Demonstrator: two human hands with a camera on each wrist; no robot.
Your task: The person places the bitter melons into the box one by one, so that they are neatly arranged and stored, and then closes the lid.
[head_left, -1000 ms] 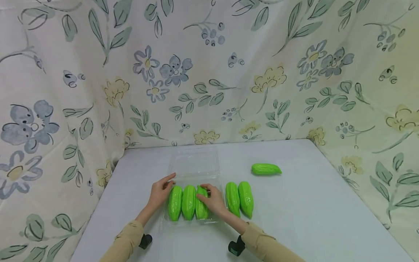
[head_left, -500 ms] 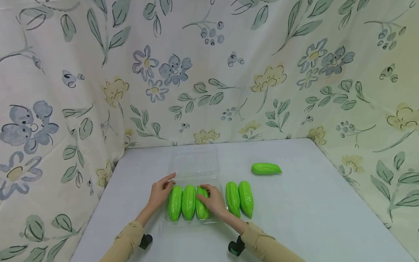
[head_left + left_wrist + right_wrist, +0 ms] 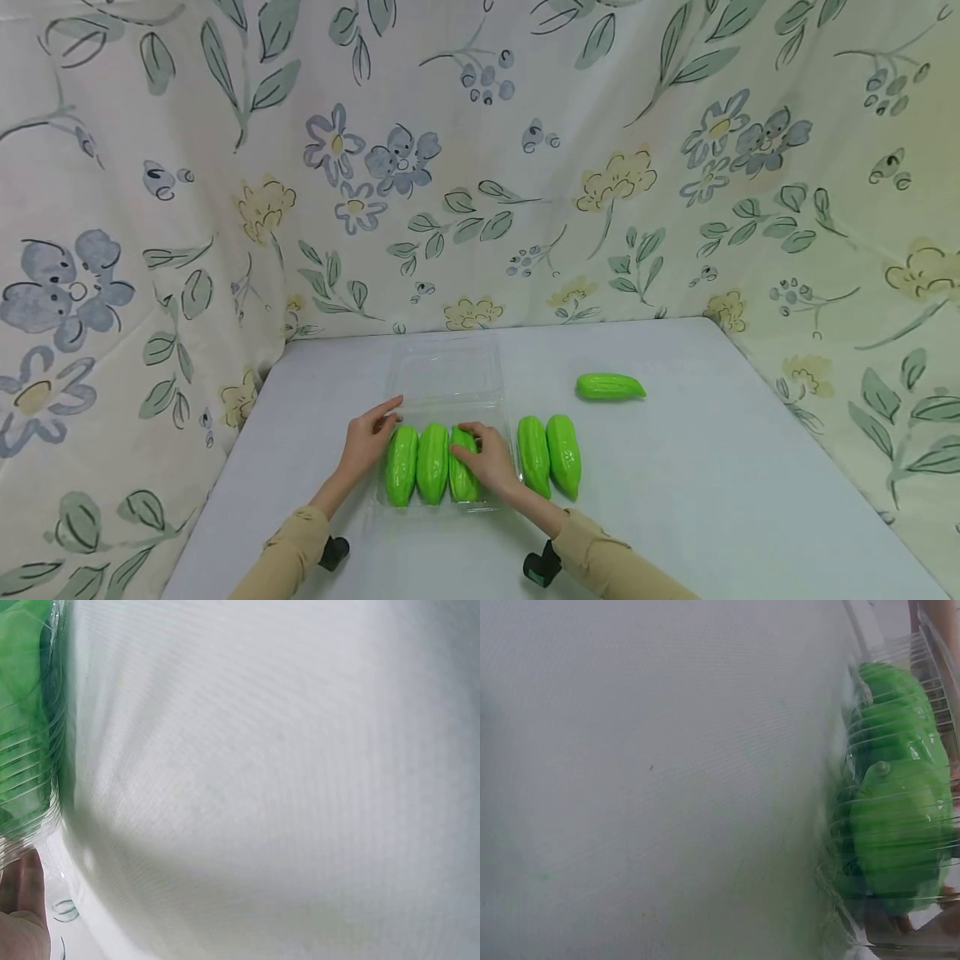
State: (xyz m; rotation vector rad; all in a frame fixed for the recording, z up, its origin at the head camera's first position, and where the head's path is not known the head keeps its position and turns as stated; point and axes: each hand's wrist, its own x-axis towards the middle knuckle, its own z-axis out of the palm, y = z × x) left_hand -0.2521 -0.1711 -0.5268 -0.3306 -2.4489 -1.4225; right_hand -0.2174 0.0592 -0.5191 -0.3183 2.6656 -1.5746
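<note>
Three bright green bitter melons lie side by side in the clear plastic box [image 3: 483, 505], seen in the head view. My right hand [image 3: 492, 458] holds the rightmost bitter melon [image 3: 462, 482], thumb on its left side and fingers over its far end. At the box's left rim, my left hand [image 3: 366, 437] has its fingers extended beside the leftmost bitter melon [image 3: 401, 471]. Between these two lies the middle bitter melon [image 3: 432, 467]. The left wrist view catches the left fingers [image 3: 30, 885] close against the ribbed box wall. Green bitter melons show through the box wall [image 3: 922, 656] in the right wrist view.
The box's transparent lid [image 3: 447, 372] is folded back flat behind it. Two more bitter melons [image 3: 564, 457] lie just right of the box, and another bitter melon [image 3: 610, 387] lies farther back on the white table [image 3: 712, 467]. A floral curtain [image 3: 480, 208] hangs behind.
</note>
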